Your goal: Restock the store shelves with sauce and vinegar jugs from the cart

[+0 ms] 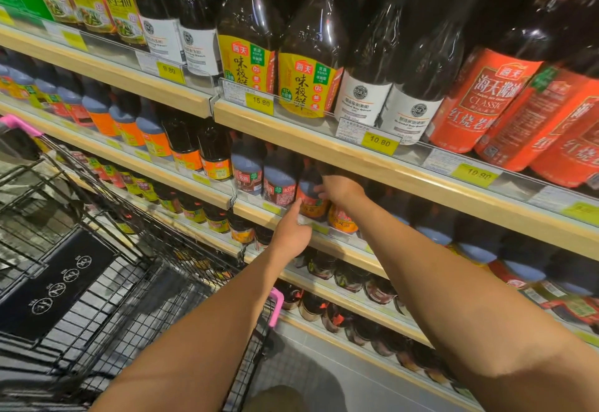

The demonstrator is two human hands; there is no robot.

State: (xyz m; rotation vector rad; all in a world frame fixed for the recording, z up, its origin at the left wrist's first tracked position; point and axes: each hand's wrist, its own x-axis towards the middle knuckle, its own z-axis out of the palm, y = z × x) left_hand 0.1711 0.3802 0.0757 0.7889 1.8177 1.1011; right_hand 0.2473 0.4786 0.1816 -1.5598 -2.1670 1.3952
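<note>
I read right hand (340,189) gripping shoulder of dark orange-labelled plastic sauce jug (309,199), left hand (291,233) forefinger straight at base; likely heavy, slick

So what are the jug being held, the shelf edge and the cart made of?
Jug: probably glossy plastic, judging by its sheen; could be glass. Shelf edge: pale matte wood or wood-look laminate, faint grain. Cart: thin black wire mesh, likely coated metal.
</note>
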